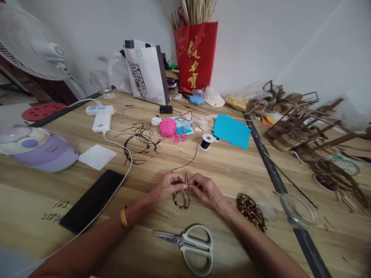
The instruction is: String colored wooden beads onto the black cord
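Note:
A small bracelet of multicoloured beads [182, 208] hangs in a loop just below my fingertips. My left hand [171, 185] pinches the dark cord at the top of the bracelet. Fingers closed, my right hand [205, 188] meets it from the other side and grips the same cord [186, 177], which forms a small loop above the fingers. From there a thin black cord runs back toward a white spool wound with black cord [205, 143]. Pale-handled scissors [197, 247] lie on the table below my hands. Beside my right forearm rests a pile of beaded strands [251, 211].
A pink yarn ball [168, 127], tangled black cord pieces [142, 135] and blue sheets [232, 130] lie farther back. Left are a black wallet-like case [92, 200], a white cable and a purple device [43, 150]. Woven wooden items [298, 131] crowd the right.

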The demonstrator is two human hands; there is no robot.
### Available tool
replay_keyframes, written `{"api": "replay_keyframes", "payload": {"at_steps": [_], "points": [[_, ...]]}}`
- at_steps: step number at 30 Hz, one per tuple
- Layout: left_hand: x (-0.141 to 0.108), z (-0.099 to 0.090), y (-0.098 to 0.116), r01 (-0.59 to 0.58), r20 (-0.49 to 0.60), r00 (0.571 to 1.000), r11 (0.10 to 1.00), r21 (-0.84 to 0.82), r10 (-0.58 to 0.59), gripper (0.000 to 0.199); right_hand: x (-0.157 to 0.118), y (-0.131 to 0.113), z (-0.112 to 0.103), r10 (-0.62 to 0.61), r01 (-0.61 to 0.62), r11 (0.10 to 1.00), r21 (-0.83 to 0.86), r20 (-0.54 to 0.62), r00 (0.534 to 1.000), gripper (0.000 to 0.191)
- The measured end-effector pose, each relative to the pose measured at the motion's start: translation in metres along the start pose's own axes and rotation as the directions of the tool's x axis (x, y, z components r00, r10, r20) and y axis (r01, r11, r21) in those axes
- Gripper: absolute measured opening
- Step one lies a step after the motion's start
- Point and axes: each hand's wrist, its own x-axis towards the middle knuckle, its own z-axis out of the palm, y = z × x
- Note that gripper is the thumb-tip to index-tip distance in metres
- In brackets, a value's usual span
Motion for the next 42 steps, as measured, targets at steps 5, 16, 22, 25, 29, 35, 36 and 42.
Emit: {"api": "replay_keyframes", "payload": {"at_steps": [5, 16, 22, 25, 29, 35, 36, 42], "points": [[0.001, -0.001, -0.001, 0.000, -0.019, 1.000, 1.000, 0.004, 0.000, 0.022, -0.001, -0.007, 0.000, 0.052, -0.052, 0.999, 0.015, -0.021, 0.998, 0.008], [0.004, -0.003, -0.008, 0.017, -0.007, 1.000, 0.998, -0.054, -0.018, 0.022, -0.007, -0.013, 0.003, -0.130, 0.151, 0.959, -0.240, 0.101, 0.986, 0.017], [0.004, -0.003, -0.008, 0.046, -0.002, 0.999, 0.996, -0.081, -0.046, 0.021, -0.007, -0.019, -0.002, -0.176, 0.235, 0.882, -0.409, 0.177, 0.968, 0.021], [0.005, -0.003, -0.008, 0.054, -0.001, 0.999, 0.994, -0.099, -0.054, 0.021, -0.007, -0.019, -0.002, -0.180, 0.248, 0.872, -0.422, 0.196, 0.964, 0.021], [0.005, -0.003, -0.007, 0.062, -0.007, 0.998, 0.989, -0.135, -0.064, 0.020, -0.007, -0.017, -0.003, -0.159, 0.220, 0.914, -0.342, 0.197, 0.967, 0.021], [0.001, -0.003, -0.002, 0.068, -0.026, 0.997, 0.990, -0.127, -0.072, 0.018, -0.004, -0.011, -0.006, -0.076, 0.081, 0.996, -0.037, 0.130, 0.989, 0.014], [0.001, -0.003, -0.001, 0.065, -0.025, 0.997, 0.990, -0.126, -0.069, 0.018, -0.003, -0.009, -0.006, -0.036, 0.036, 0.999, 0.004, 0.121, 0.992, 0.014], [0.002, -0.003, -0.001, 0.038, -0.020, 0.999, 0.989, -0.145, -0.042, 0.017, 0.000, 0.003, -0.003, 0.145, -0.177, 0.961, 0.215, 0.155, 0.977, 0.014]]}}
